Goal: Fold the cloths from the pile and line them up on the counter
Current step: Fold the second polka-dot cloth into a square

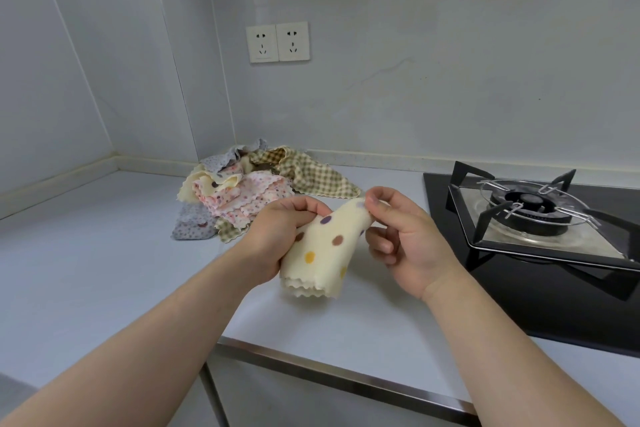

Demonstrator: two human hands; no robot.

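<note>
A cream cloth with coloured dots hangs bunched above the white counter, its scalloped edges pointing down. My left hand grips its left side, fingers curled round the fabric. My right hand pinches the cloth's upper right corner between thumb and forefinger. Behind the hands, the pile of cloths lies in the counter's back corner: pink floral, grey floral, cream and green-checked pieces heaped loosely.
A black gas hob with a burner and pan support takes up the counter's right side. A double wall socket sits above the pile. The counter's metal front edge runs below my forearms.
</note>
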